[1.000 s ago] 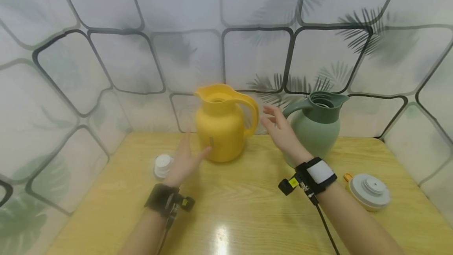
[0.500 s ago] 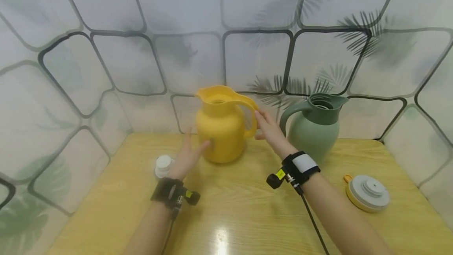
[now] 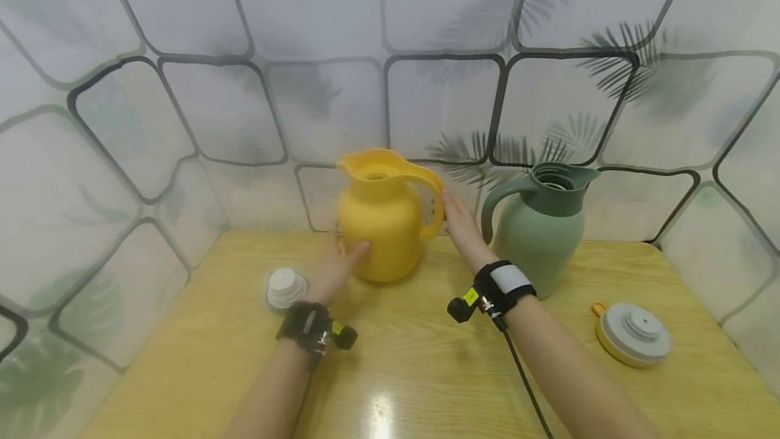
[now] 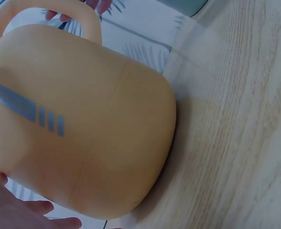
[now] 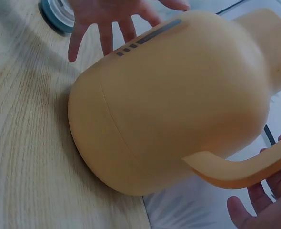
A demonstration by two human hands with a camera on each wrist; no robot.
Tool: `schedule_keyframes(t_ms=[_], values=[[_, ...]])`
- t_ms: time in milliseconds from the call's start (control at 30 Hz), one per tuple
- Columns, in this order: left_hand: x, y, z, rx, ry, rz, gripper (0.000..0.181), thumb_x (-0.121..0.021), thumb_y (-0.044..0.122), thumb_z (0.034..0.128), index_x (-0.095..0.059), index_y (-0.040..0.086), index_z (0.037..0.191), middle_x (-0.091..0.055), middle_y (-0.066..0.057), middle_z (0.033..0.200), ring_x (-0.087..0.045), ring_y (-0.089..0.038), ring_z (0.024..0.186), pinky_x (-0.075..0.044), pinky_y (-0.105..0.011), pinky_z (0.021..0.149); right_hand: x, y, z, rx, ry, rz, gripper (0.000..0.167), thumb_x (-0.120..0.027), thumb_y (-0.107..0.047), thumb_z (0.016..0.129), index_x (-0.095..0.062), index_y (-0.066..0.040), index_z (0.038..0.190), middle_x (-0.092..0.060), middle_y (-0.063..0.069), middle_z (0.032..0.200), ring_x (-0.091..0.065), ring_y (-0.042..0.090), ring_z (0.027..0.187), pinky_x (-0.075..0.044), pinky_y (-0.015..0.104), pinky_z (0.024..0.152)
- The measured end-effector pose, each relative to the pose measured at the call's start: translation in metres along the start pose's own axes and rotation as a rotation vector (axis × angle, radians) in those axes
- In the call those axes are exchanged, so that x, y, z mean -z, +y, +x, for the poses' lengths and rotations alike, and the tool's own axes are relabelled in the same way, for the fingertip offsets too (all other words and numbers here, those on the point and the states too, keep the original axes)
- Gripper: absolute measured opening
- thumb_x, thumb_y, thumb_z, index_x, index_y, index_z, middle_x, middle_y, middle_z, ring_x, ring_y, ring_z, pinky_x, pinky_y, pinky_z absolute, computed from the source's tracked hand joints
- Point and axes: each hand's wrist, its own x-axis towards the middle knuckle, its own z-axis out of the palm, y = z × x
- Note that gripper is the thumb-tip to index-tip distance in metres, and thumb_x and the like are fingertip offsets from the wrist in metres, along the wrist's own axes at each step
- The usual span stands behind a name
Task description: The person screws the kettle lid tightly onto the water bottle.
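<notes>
The smooth, round-bellied yellow jug (image 3: 380, 229) stands upright on the wood-grained counter (image 3: 396, 351), long axis vertical, between my left hand (image 3: 332, 273) and right hand (image 3: 462, 225). Its curved handle (image 5: 240, 174) faces right, so that hand is nearer, fingers curled round it; my left spreads beside the belly (touching or not, I can't tell). I count two jugs, the other a two-tone green jug (image 3: 541, 232), and two lids: a white stepped lid (image 3: 285, 288) and a grey-topped yellow lid (image 3: 635, 335).

The head view looks forward and down; both wrist views face the yellow jug (image 3: 390, 219) closely from opposite sides.
</notes>
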Motion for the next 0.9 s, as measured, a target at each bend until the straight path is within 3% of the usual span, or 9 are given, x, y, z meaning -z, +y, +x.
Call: schedule_keyframes(t_ms=[133, 267, 400, 600, 900], values=[[-0.005, -0.003, 0.001, -0.029, 0.009, -0.076, 0.105, -0.064, 0.063, 0.0795, 0.004, 0.031, 0.153, -0.011, -0.016, 0.157, -0.020, -0.042, 0.138, -0.017, -0.059, 0.107, -0.005, 0.005, 0.003, 0.010, 0.003, 0.095, 0.060, -0.027, -0.050, 0.102, -0.047, -0.001, 0.130, -0.051, 0.016, 0.119, -0.048, 0.026, 0.107, -0.041, 0.048, 0.092], [-0.009, -0.005, 0.002, -0.032, 0.017, -0.158, 0.101, -0.066, 0.057, 0.0827, 0.003, 0.032, 0.153, -0.008, -0.015, 0.157, -0.026, -0.041, 0.136, -0.028, -0.059, 0.102, -0.009, 0.011, 0.001, 0.063, -0.029, 0.195, 0.061, -0.028, -0.054, 0.100, -0.048, 0.003, 0.105, -0.048, 0.011, 0.097, -0.045, 0.022, 0.091, -0.044, 0.046, 0.079], [-0.011, -0.005, 0.002, -0.029, 0.016, -0.216, 0.095, -0.064, 0.049, 0.0876, 0.004, 0.034, 0.153, -0.004, -0.015, 0.157, -0.029, -0.041, 0.134, -0.036, -0.057, 0.098, -0.012, 0.015, -0.001, 0.100, -0.056, 0.221, 0.064, -0.029, -0.060, 0.098, -0.046, 0.002, 0.095, -0.045, 0.011, 0.092, -0.044, 0.023, 0.089, -0.044, 0.048, 0.077], [-0.013, -0.005, 0.004, -0.006, 0.034, -0.233, 0.091, -0.064, 0.043, 0.0895, 0.001, 0.035, 0.152, -0.009, -0.016, 0.156, -0.033, -0.041, 0.132, -0.041, -0.055, 0.095, -0.014, 0.018, -0.004, 0.104, -0.058, 0.244, 0.063, -0.033, -0.057, 0.098, -0.047, 0.003, 0.091, -0.048, 0.011, 0.087, -0.047, 0.022, 0.084, -0.047, 0.051, 0.078], [-0.013, -0.007, 0.009, 0.021, 0.012, -0.317, 0.086, -0.064, 0.036, 0.0916, -0.003, 0.037, 0.152, -0.005, -0.015, 0.156, -0.027, -0.041, 0.135, -0.038, -0.056, 0.097, -0.014, 0.014, -0.013, 0.044, -0.112, 0.385, 0.054, -0.042, -0.053, 0.097, -0.047, -0.001, 0.086, -0.047, 0.010, 0.084, -0.048, 0.022, 0.086, -0.043, 0.061, 0.087]])
